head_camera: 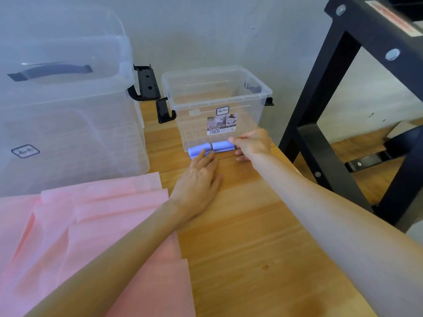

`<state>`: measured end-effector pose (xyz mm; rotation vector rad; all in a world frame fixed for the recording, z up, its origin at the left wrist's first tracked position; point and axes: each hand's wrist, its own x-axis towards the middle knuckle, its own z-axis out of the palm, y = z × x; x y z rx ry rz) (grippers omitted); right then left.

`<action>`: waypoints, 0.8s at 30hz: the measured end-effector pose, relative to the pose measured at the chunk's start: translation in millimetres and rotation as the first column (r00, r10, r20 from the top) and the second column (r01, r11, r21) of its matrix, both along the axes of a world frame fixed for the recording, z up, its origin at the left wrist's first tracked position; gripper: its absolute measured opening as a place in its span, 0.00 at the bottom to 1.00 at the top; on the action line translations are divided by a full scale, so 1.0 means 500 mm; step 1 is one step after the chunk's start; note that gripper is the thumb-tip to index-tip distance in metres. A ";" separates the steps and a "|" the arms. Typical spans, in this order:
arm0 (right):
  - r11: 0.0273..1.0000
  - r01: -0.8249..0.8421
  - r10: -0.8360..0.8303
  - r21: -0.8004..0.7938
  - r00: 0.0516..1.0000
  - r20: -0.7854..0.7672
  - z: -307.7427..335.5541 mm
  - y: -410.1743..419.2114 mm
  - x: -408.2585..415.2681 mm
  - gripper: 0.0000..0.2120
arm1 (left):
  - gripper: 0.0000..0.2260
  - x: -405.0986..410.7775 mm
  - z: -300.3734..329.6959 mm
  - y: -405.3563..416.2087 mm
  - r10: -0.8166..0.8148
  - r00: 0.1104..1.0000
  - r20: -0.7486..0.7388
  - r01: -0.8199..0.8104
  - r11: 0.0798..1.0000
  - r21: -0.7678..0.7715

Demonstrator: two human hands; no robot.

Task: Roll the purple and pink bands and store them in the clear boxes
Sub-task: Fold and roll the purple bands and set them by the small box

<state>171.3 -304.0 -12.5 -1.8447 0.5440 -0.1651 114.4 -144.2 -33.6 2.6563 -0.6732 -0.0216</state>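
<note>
- The purple band point(211, 148) is rolled up and lying on the worktop point(251, 236), long axis running from 9 to 3 o'clock, right against the front wall of the small clear box point(217, 104).
- It looks like two roll segments side by side with a thin gap in the middle, and a flatter layer under them. I can't tell whether that's one band or two.
- The left hand point(199, 179) lies flat with straight fingers point(201, 156), the tips pressing on the left part of the roll.
- The right hand point(251, 144) is at the roll's 3 o'clock end, fingers curled and pinching that end. The lower fingers are tucked under, so the grip is partly hidden.
- The pink band point(80, 225) is spread out unrolled at 8 o'clock from the purple one, in several overlapping folds. It's cut off by the left and bottom edges, and the left forearm covers part of it.
- Two clear boxes: the small one has no lid on and black latches, and the big clear box point(64, 115) at 10 o'clock has a lid and a dark handle, cut off at the left.
- A black metal frame point(343, 76) stands at 2 o'clock, only partly in view.
</note>
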 end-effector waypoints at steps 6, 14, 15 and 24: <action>0.999 -0.035 0.035 0.010 0.999 0.021 0.002 0.002 -0.008 0.08 | 0.25 0.001 -0.002 0.003 -0.002 1.000 0.007 0.002 1.000 -0.029; 0.999 -0.042 0.041 0.033 0.999 0.025 0.003 0.000 -0.018 0.09 | 0.25 -0.012 0.009 0.011 -0.004 1.000 -0.005 0.003 0.999 -0.053; 0.999 -0.040 0.039 0.027 0.999 0.023 0.005 -0.003 -0.021 0.10 | 0.25 -0.014 0.010 0.013 -0.003 1.000 -0.004 0.003 0.999 -0.050; 0.989 -0.147 0.146 0.011 0.989 0.018 0.035 0.003 -0.112 0.07 | 0.21 -0.074 0.051 0.079 0.061 0.998 0.017 -0.059 0.996 -0.065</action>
